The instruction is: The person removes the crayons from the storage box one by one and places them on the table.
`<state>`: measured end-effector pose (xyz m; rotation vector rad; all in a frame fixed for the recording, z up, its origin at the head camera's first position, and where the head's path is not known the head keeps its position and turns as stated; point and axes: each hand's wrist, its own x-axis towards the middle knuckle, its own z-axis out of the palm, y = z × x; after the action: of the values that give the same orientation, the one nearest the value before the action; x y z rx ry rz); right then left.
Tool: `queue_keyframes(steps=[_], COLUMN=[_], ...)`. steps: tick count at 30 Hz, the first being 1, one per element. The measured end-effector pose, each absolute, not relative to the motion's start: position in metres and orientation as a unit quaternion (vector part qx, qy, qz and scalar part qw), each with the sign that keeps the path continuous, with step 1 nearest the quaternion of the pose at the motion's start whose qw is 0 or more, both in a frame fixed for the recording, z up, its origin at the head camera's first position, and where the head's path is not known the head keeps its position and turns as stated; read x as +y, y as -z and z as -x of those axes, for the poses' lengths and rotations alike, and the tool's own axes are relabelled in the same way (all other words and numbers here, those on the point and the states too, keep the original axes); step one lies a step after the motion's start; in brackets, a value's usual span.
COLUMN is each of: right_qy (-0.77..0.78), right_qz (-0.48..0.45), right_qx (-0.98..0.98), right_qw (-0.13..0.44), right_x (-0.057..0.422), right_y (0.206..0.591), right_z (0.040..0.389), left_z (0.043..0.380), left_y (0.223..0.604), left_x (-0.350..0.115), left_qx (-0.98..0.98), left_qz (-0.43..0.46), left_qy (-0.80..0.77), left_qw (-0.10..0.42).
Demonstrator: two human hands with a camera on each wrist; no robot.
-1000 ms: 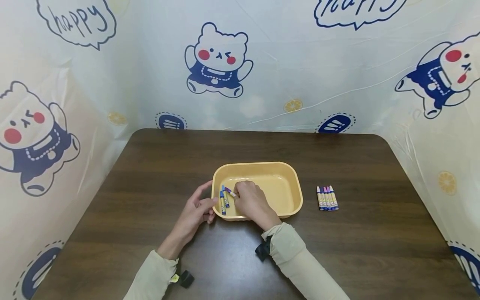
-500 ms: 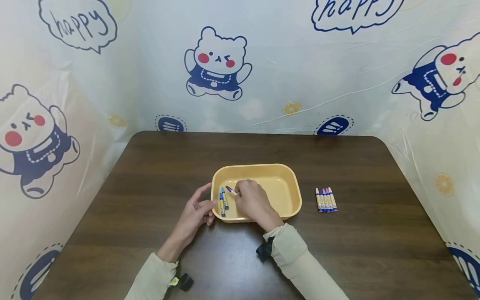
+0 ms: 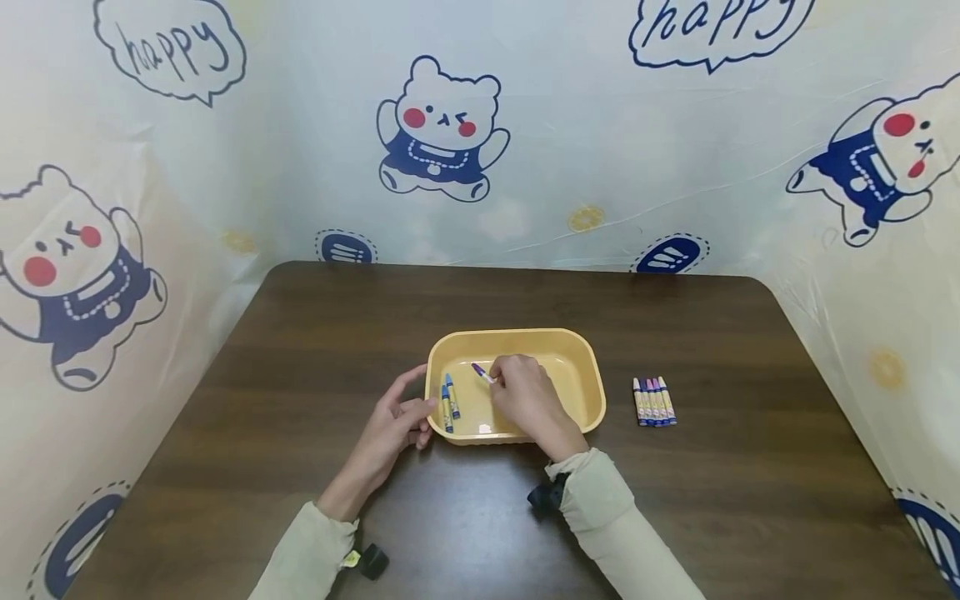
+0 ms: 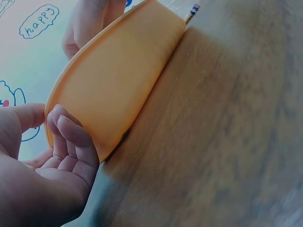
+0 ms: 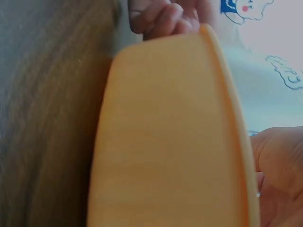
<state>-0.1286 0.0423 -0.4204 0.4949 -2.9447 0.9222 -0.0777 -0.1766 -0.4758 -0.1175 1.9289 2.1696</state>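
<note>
A yellow plastic tray stands on the dark table. At its left end, my left hand holds the rim, thumb at the edge; in the left wrist view the fingers curl against the outer wall. Inside the tray my right hand pinches a purple-tipped crayon, whose far end shows past the fingers. Two blue-tipped crayons, one blue crayon and another beside it, lie by the tray's left wall. In the right wrist view the tray's wall hides most of the right hand's work.
Right of the tray, several crayons lie side by side in a row on the brown table. A curtain printed with cartoon bears surrounds the table at the back and sides.
My right hand has moved a little to the right inside the tray with the purple-tipped crayon, away from the two blue-tipped ones. My left hand keeps its place on the rim.
</note>
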Motion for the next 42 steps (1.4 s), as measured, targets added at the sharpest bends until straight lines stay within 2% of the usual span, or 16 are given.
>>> queue_keyframes(steps=[14,24,34,42], right_qy=[-0.340,-0.360,-0.380,-0.341], right_qz=[-0.121,-0.094,-0.071,0.000], right_qx=[-0.932,-0.928,-0.917,-0.930], right_qw=[0.030,0.023,0.096,0.141], right_x=[0.086,0.126,0.171,0.222], right_y=[0.411,0.410,0.409,0.411], right_z=[0.122,0.112,0.101,0.101], left_z=[0.078,0.079,0.079,0.079], left_y=[0.476,0.475,0.478,0.477], left_x=[-0.175,-0.177,-0.177,-0.176], left_qx=[0.655,0.657,0.655,0.649], left_qz=[0.041,0.044,0.045,0.042], left_qy=[-0.744,-0.743,-0.743,-0.749], left_qw=[0.121,0.122,0.127,0.126])
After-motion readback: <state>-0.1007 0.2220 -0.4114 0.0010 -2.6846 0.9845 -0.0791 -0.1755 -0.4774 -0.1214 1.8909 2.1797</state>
